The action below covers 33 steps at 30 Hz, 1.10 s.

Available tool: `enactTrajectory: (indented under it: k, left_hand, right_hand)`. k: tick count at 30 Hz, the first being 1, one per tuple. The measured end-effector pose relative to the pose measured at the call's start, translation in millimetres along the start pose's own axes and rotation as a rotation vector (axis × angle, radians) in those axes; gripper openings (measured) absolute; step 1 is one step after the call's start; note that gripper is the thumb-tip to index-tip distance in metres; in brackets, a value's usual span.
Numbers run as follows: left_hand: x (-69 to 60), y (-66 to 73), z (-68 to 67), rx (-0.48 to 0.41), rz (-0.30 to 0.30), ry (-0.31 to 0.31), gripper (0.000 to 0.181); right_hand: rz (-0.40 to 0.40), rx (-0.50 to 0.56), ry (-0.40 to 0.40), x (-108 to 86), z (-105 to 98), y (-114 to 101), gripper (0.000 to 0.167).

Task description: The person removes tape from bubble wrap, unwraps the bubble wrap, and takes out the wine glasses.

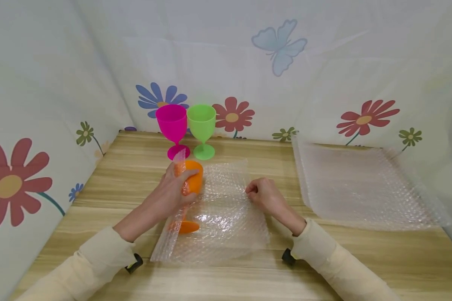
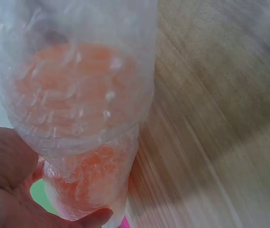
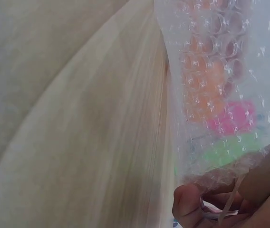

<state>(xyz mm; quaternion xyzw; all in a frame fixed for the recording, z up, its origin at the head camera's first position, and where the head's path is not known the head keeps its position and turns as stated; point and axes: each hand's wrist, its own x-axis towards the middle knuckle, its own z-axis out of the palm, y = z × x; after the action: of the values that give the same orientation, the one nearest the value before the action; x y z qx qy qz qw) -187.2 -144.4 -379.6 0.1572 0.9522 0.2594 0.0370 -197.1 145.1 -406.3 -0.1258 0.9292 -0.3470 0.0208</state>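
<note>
An orange plastic goblet (image 1: 196, 182) lies on its side along the left part of a sheet of bubble wrap (image 1: 229, 221). My left hand (image 1: 167, 190) grips its bowl, with the sheet's left edge folded over it. The left wrist view shows the orange goblet (image 2: 78, 90) blurred behind the plastic. At the sheet's right edge, my right hand (image 1: 268, 196) pinches the film between thumb and fingers. In the right wrist view the bubble wrap (image 3: 211, 61) rises from the right hand (image 3: 249, 199), and orange, pink and green show through it.
A pink goblet (image 1: 172, 123) and a green goblet (image 1: 202, 123) stand upright side by side at the back of the wooden table (image 1: 109, 184). Another bubble wrap sheet (image 1: 354, 188) lies to the right. Floral cloth (image 1: 226, 50) hangs behind the table and at its left.
</note>
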Motion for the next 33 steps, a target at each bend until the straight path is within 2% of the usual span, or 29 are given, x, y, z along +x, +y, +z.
enactTrajectory:
  k: [4, 9, 12, 21, 29, 33]
  left_hand:
    - [-1.1, 0.0, 0.8, 0.011, 0.000, 0.006, 0.075]
    - [-3.4, -2.7, 1.3, 0.067, -0.014, 0.052, 0.077]
    - [-3.8, -5.5, 1.3, 0.052, -0.008, 0.069, 0.075]
    - [-5.8, -9.8, -2.1, -0.036, -0.006, 0.068, 0.072]
    - [-11.4, -10.9, -5.1, -0.028, -0.067, 0.080, 0.072]
    - [-14.5, -9.6, -4.9, -0.009, -0.060, 0.106, 0.072]
  right_hand:
    - [0.002, -0.010, -0.003, 0.3, 0, 1, 0.015]
    - [-0.015, -0.013, -0.002, -1.2, 0, 2, 0.015]
    - [-0.022, -0.007, 0.003, -1.7, 1, 4, 0.015]
    - [0.005, 0.020, -0.015, -3.3, 1, 8, 0.012]
    - [0.024, -0.007, -0.019, -1.9, 3, 9, 0.010]
    - [0.034, -0.035, -0.022, -1.4, 5, 9, 0.010]
